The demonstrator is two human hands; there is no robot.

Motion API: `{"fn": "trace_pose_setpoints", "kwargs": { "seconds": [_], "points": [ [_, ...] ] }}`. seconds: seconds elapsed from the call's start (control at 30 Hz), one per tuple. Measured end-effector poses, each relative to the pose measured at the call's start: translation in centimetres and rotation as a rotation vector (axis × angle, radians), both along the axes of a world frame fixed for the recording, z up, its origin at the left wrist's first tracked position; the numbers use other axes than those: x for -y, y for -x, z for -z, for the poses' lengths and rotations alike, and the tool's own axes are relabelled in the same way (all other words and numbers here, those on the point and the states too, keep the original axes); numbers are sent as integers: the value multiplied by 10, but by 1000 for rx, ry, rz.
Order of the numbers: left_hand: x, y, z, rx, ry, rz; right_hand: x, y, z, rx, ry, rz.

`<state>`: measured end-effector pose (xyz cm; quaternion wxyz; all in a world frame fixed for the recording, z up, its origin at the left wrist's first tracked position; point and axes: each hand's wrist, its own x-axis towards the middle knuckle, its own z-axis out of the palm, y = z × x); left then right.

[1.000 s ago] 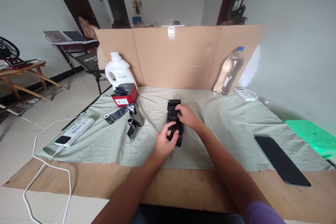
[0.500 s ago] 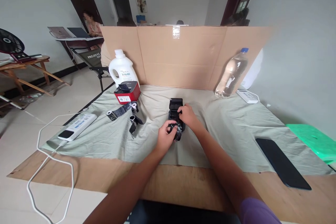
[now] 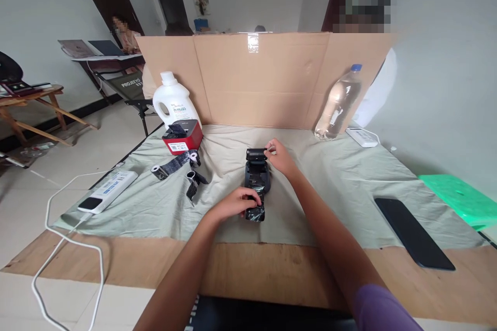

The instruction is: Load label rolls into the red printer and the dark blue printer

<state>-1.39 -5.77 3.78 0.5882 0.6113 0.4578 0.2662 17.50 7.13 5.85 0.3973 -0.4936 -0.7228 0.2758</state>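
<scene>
A small black device like a portable label printer [image 3: 266, 175] lies on the cloth in front of me, its hinged lid [image 3: 254, 154] tipped up at the far end. Glossy black film [image 3: 255, 215] trails from its near end towards me. My left hand [image 3: 236, 204] is closed on this film, thumb and fingers pinching it from the left. At the lid's right corner, my right hand [image 3: 281, 159] pinches with thumb and forefinger. Left of the device lie unrolled black printed strips on white cores [image 3: 176, 164] and another short black roll [image 3: 191, 182].
A red and black box [image 3: 183, 140] stands before a white jug [image 3: 173, 98]. A clear bottle [image 3: 338, 106] leans against the cardboard screen [image 3: 260, 80]. A white power strip [image 3: 109, 190] lies left, a black phone [image 3: 412, 232] right. A person [image 3: 126, 36] sits beyond.
My left hand has drawn the black film nearer to me and away from the device. My right hand has moved from the device's middle up to the lid, which is tilted further back.
</scene>
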Motion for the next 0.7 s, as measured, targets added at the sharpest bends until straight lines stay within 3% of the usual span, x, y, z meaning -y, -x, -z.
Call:
{"fn": "trace_pose_setpoints", "kwargs": {
  "seconds": [0.13, 0.2, 0.37, 0.53, 0.7],
  "points": [
    [0, 13, -4, -37, 48, 122, 4, -10, -9, 162, 155, -272],
    [-1, 17, -3, -43, 98, 188, 5, -11, -8, 224, 234, -327],
    [-3, 15, 0, -32, 142, 245, 4, -3, 7, 249, 209, -93],
    [-3, 9, 2, -30, 168, 254, 2, -2, 15, 243, 419, -114],
    [-2, 12, 0, 9, 140, 273, 6, 2, 15, 260, 427, -37]
  ]
}}
